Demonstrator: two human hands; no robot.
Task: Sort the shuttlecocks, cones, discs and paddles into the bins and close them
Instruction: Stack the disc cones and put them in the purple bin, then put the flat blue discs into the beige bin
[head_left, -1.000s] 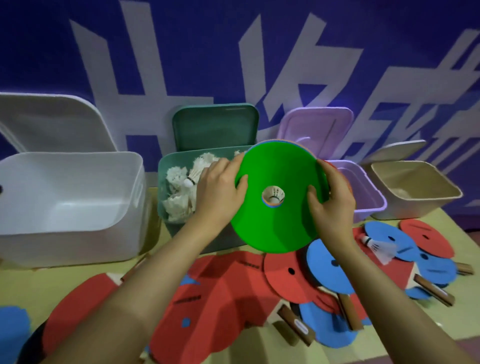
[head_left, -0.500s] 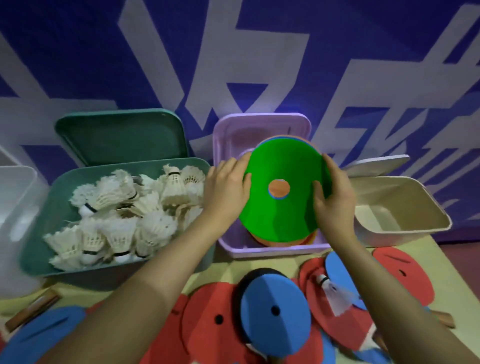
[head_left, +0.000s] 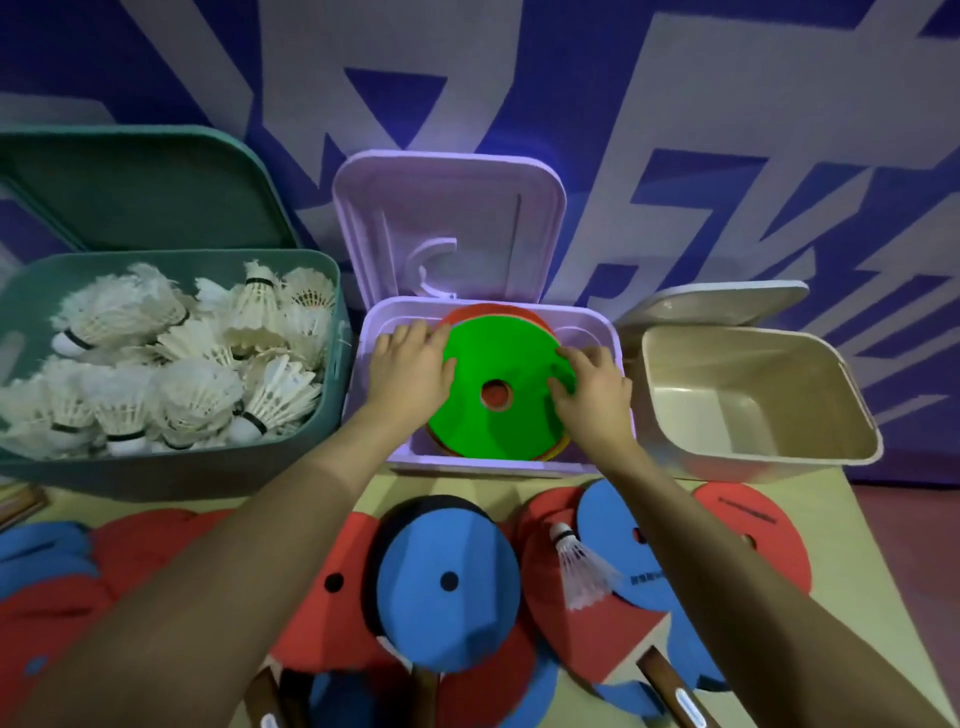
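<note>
The green disc (head_left: 498, 395) lies on top of a stack of discs inside the lilac bin (head_left: 597, 467), which stands in the middle of the row at the far edge of the table (head_left: 852, 525). Red and orange edges of the discs beneath show round its far and near rims, and red shows through its centre hole. The bin's lilac lid (head_left: 449, 228) stands upright against the wall behind it.

The left hand (head_left: 410, 364) rests on the left edge of the green disc, fingers nearly straight and spread over the rim, reaching toward the bin's far left corner. The right hand (head_left: 592, 387) lies on the right side of the disc, fingers bent slightly and pressing on its top surface. Neither hand is seen curled round the disc.

To the left, the green bin (head_left: 171, 473) is open and heaped with white shuttlecocks (head_left: 171, 364); its lid (head_left: 135, 187) leans behind it. To the right, the beige bin (head_left: 758, 460) is open, its lid (head_left: 711, 301) tilted behind.

On the near part of the table lie overlapping red and blue paddles (head_left: 447, 582), several with brown handles pointing toward the near edge. A single shuttlecock (head_left: 576, 566) lies on a red paddle between the two forearms, cork pointing far.
</note>
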